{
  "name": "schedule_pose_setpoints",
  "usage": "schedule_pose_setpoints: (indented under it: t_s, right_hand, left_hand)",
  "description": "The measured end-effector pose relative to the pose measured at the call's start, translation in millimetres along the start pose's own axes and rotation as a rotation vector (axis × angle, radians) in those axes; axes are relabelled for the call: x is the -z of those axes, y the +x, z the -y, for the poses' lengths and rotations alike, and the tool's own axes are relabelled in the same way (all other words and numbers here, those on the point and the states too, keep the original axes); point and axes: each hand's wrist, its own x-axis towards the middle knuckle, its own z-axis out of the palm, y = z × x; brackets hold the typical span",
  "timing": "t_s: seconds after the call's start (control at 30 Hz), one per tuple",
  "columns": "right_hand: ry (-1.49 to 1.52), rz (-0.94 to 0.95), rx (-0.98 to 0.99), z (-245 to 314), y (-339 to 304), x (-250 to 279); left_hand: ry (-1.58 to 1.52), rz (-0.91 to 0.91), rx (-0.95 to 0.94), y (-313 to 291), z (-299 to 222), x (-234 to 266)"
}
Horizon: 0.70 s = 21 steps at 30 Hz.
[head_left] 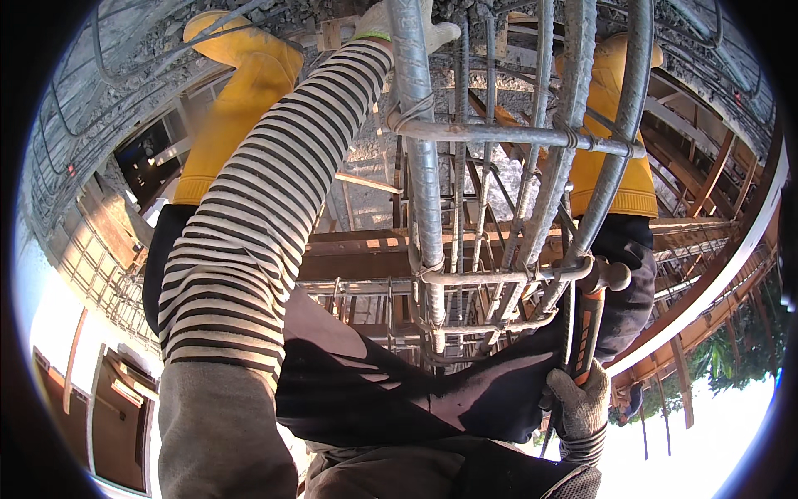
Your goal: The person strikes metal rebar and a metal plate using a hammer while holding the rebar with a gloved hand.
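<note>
My left arm, in a black-and-cream striped sleeve (249, 220), stretches up to the top edge. There my gloved left hand (435, 33) is partly behind a thick vertical steel bar (424, 175) of a rebar cage. Its thumb sticks out to the right of the bar; its other fingers are hidden or cut off by the frame. At the lower right, my gloved right hand (581, 401) is closed around the orange-and-black handle of a hammer (588, 326). The hammer's metal head is up, beside the cage's bent tie bars (507, 276).
My yellow boots (241, 104) stand either side of the cage, on rough ground with loose rebar. Wooden beams (357, 256) cross below the cage. A curved pale-edged board (706, 283) runs along the right. Wooden frames and rebar mesh (104, 266) lie at the left.
</note>
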Motion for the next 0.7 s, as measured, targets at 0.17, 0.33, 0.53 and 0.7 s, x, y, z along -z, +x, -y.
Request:
schedule_pose_setpoints:
  t_s: [0.17,0.33,0.53,0.7]
  right_hand:
    - [0.013,0.010,0.006,1.1,0.2,-0.2]
    - [0.005,-0.007,0.008,2.4,-0.7,-1.6]
    - [-0.006,-0.011,-0.002,4.8,1.5,-2.9]
    - [0.021,-0.006,0.000,6.8,0.8,-1.3]
  left_hand:
    - [0.051,0.012,-0.003,-2.9,-5.0,2.3]
    - [-0.038,0.027,-0.018,-3.7,-2.0,-1.3]
    - [-0.272,0.070,-0.110,-7.8,22.2,-15.2]
    - [-1.140,-0.140,0.364,-12.3,68.3,-48.0]
